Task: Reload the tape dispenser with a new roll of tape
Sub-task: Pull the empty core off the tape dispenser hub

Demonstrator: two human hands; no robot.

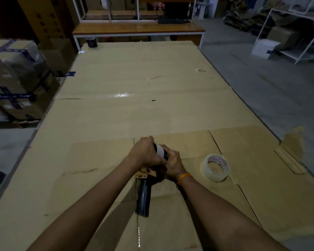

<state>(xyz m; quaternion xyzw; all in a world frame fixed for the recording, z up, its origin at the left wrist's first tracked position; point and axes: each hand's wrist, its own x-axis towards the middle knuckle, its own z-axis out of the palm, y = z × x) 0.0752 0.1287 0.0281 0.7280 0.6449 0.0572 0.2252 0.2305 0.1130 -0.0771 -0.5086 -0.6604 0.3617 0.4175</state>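
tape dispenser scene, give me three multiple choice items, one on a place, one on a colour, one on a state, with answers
1. Where does the clear tape roll lie relative to the hands?
A. to their right, on the cardboard
B. to their left, on the floor
C. on the far bench

2. What colour is the band on the right wrist?
A. blue
B. orange
C. white

3. How is the tape dispenser being handled?
A. lying untouched
B. gripped by one hand only
C. gripped at its head by both hands

Answers: 1 A, the roll rests flat right of the right hand. 2 B, the band is orange. 3 C, left hand and right hand close round its head.
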